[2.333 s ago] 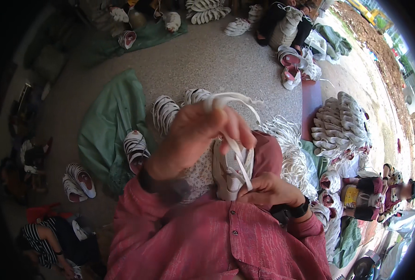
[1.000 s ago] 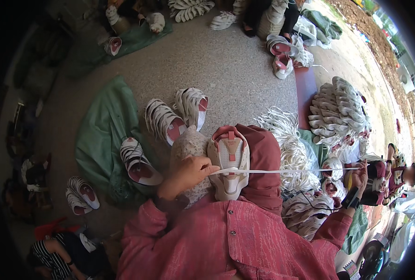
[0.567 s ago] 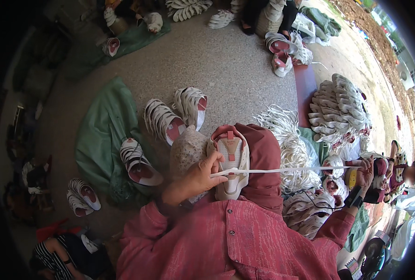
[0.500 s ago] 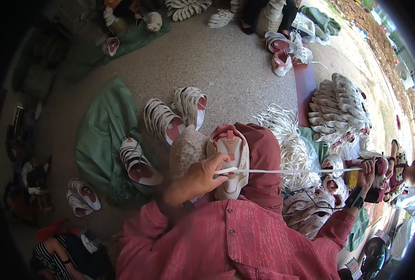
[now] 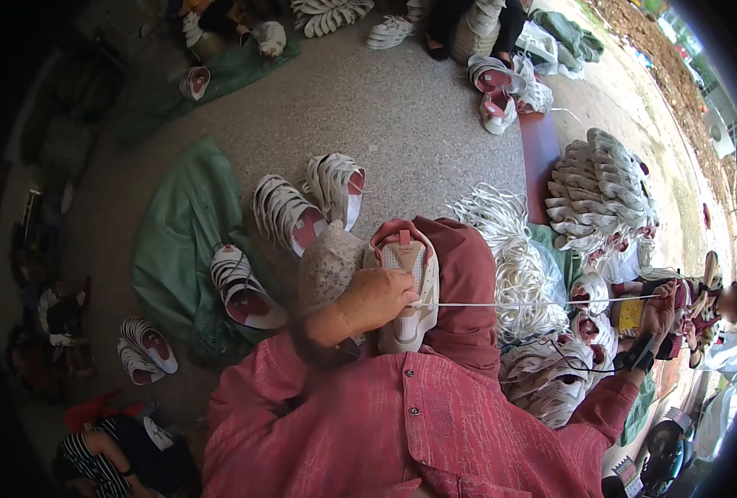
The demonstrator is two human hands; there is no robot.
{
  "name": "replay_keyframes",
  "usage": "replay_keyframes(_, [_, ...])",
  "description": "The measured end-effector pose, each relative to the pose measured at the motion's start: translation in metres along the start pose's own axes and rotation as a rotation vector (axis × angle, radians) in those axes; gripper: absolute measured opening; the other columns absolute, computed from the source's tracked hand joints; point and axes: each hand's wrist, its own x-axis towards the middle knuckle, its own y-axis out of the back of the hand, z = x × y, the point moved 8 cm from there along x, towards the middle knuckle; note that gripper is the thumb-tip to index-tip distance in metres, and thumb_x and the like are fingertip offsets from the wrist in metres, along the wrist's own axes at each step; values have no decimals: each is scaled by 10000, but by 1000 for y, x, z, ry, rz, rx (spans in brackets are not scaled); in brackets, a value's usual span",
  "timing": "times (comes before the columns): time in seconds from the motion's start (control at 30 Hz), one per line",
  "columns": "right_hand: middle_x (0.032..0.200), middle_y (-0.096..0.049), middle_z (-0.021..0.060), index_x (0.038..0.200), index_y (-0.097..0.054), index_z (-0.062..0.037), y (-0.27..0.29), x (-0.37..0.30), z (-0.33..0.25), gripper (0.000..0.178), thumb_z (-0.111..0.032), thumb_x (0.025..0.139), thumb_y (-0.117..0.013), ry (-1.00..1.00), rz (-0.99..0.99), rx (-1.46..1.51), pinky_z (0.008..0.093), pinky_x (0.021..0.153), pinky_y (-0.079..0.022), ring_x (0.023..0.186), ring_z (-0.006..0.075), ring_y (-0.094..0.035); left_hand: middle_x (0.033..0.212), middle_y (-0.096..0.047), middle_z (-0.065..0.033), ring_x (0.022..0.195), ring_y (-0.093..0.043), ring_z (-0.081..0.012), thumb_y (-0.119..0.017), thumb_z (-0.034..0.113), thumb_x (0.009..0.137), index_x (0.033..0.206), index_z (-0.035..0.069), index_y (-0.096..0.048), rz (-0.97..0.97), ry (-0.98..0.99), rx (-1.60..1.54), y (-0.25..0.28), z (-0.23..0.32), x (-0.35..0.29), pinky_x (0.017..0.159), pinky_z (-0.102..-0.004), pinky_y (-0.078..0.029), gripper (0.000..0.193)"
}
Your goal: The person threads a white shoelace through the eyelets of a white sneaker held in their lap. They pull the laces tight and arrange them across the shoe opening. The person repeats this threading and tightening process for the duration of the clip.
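Seen from above, a person in a red patterned shirt point(image 5: 360, 415) sits with a pale shoe upper point(image 5: 407, 256) lying on the lap, its toe toward the shirt and its pinkish-red collar pointing away. The left hand point(image 5: 377, 299) lies over the upper, fingers curled together at its lacing; whether they pinch the lace is hidden. The right hand point(image 5: 657, 305) is stretched far out to the right, fingertips clamped on a white lace point(image 5: 542, 303), which runs taut and nearly level between the upper and that hand. Beneath the upper are flowered fabric point(image 5: 328, 270) and a maroon trouser leg point(image 5: 468, 282). To the right, a heap of loose white laces point(image 5: 513, 282) lies near a large stack of uppers point(image 5: 596, 187). To the left, nested uppers point(image 5: 281, 207) stand on a speckled floor point(image 5: 418, 124), near a crumpled green cloth point(image 5: 190, 224)
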Motion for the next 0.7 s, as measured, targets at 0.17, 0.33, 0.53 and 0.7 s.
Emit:
replay_keyframes(0.17, [867, -518, 16, 1345, -510, 44, 13, 25, 19, 318, -70, 1049, -484, -66, 17, -66, 213, 531, -334, 624, 85, -380, 696, -658, -104, 676, -657, -281, -693, 243, 891, 787, 48, -684, 1, 286, -154, 24, -31, -20, 617, -382, -477, 221])
replay_keyframes(0.33, [876, -527, 14, 1348, -515, 37, 1, 36, 26, 321, -63, 1043, -495, -179, -128, -282, 207, 532, -335, 627, 80, -384, 643, -630, -76, 588, -596, -209, -700, 264, 889, 723, 28, -695, -54, 519, -477, 32, -134, -67, 589, -356, -453, 289])
replay_keyframes(0.53, [778, -664, 14, 1359, -575, -57, -146, -49, 244, 353, -134, 1015, -568, -45, 8, -1072, 191, 433, -301, 488, 14, -398, 952, -666, -78, 898, -617, -307, -738, 139, 823, 894, 74, -700, 504, 241, 338, 90, -95, -101, 832, -407, -457, 104])
replay_keyframes(0.7, [860, -692, 54, 1163, -676, -58, -227, -137, 366, 218, -94, 961, -603, -204, -721, -1349, 253, 584, -455, 659, 105, -592, 1059, -609, -74, 1029, -576, -283, -776, 104, 782, 988, 99, -684, 337, -194, 45, 49, -22, -66, 907, -413, -464, 226])
